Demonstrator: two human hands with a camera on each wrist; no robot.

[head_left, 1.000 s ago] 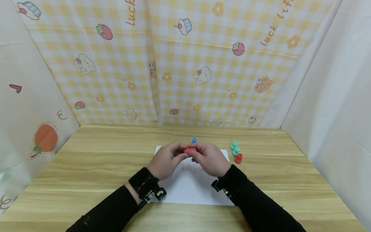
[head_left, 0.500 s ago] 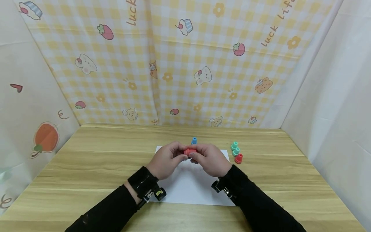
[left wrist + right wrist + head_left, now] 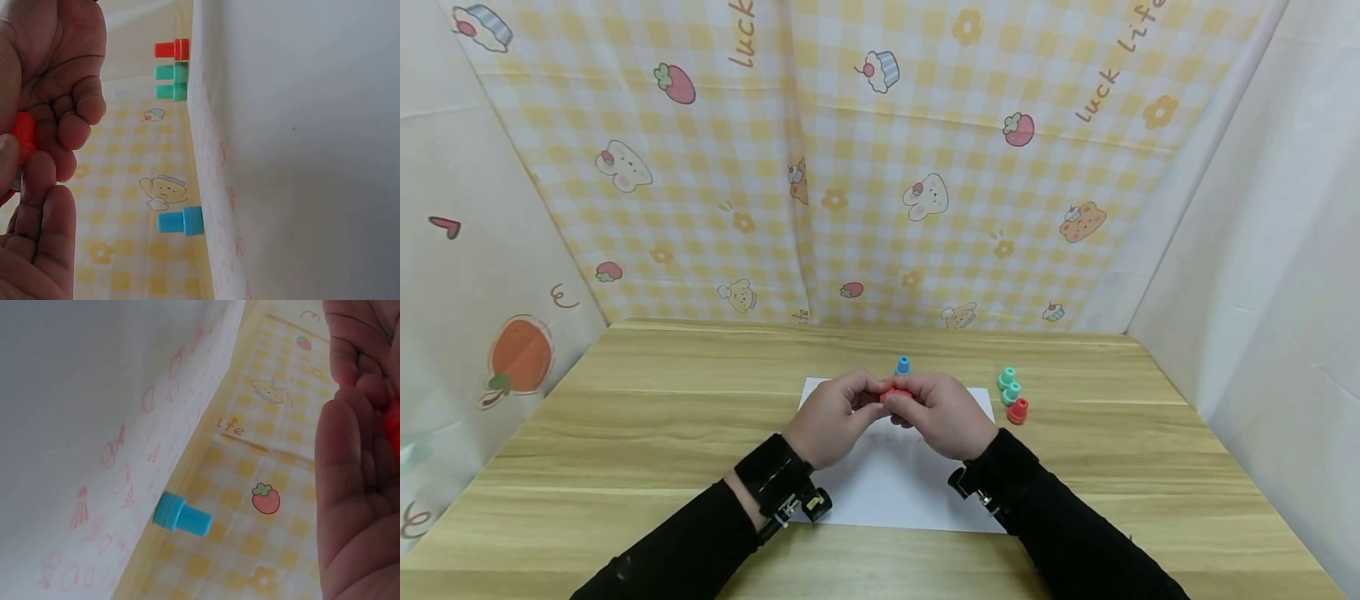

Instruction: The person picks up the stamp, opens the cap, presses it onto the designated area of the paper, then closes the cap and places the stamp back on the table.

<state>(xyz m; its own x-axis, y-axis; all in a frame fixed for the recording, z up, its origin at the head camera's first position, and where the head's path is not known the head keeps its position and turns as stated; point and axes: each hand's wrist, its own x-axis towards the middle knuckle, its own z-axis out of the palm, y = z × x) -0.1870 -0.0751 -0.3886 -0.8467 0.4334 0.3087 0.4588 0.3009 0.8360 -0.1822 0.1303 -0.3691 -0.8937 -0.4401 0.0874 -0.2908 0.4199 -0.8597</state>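
Over the far part of a white paper sheet (image 3: 902, 492), both hands meet at a small red toy stamp (image 3: 892, 394). My left hand (image 3: 829, 423) pinches its left end between thumb and fingers. From the other side my right hand (image 3: 953, 418) pinches it, the thumb across its front. In the left wrist view the stamp's red handle (image 3: 25, 132) shows between the fingers, with a pale band below it; the rest is hidden by the fingers. A blue stamp (image 3: 903, 365) stands upright just behind the hands.
Right of the sheet, two green stamps (image 3: 1011, 392) and another red stamp (image 3: 1018, 411) stand in a row on the wooden table (image 3: 685, 367). Rows of red prints (image 3: 147, 399) mark the paper. A yellow checked cloth (image 3: 865, 167) hangs behind the table.
The hands have drawn slightly closer together, the left one shifting a little to the right. Less of the red stamp shows between the fingers. The other stamps stay put.
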